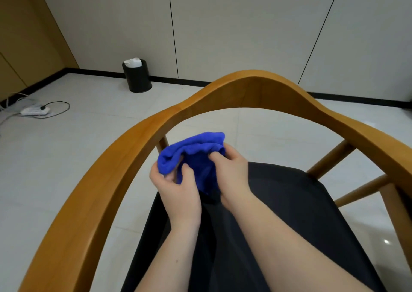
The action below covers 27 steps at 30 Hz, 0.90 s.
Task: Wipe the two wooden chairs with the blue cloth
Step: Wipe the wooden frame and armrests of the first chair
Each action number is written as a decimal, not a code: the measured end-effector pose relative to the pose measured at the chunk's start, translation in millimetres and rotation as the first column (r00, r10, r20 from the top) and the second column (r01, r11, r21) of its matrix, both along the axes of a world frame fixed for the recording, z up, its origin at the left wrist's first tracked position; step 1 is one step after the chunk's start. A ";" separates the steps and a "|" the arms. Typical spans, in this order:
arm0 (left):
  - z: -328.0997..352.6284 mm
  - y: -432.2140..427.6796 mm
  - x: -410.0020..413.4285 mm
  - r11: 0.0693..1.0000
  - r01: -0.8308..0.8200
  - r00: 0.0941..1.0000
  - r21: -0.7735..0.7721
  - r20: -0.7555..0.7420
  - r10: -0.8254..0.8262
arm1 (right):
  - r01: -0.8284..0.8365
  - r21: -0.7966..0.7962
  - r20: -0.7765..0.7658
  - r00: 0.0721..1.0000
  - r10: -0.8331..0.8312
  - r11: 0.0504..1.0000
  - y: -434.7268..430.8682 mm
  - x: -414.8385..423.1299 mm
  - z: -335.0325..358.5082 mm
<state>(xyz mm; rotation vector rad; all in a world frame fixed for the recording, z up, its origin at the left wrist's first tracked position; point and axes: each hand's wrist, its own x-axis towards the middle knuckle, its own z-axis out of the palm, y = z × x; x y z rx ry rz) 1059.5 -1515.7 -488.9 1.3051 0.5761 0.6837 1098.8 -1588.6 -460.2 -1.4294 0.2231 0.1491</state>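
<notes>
White floor tiles (66, 169) and a black bin (137, 76) by the wall.
Both hands hold the blue cloth (191, 155) over the wooden chair's (107, 180) dark seat (289, 213). Left hand (176, 184) and right hand (234, 171) each pinch it, bunched.

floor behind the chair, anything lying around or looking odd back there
A white power strip lies loose on the tiles at far left, its black cable looped beside it. The black bin is full, white items poking above its rim. Nothing looks spilled.
</notes>
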 end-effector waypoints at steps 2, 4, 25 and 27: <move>0.2 2.0 -1.2 1.000 -0.008 1.000 0.027 0.009 0.008 | -0.018 0.014 -0.029 0.999 0.018 1.000 13.9 3.0 0.7; 0.1 4.7 -3.0 0.999 -0.010 1.000 0.039 0.019 0.009 | -0.038 -0.021 -0.025 0.999 0.038 0.999 24.3 7.0 1.9; -8.4 30.9 -18.7 0.988 -0.145 0.989 -0.051 -0.022 0.144 | -0.178 -0.243 -0.016 0.984 0.179 0.954 55.2 11.4 -14.1; -9.9 37.0 -9.3 0.985 -0.145 0.989 -0.089 -0.003 0.145 | -0.146 -0.235 -0.024 0.989 0.145 0.961 63.9 17.8 -13.9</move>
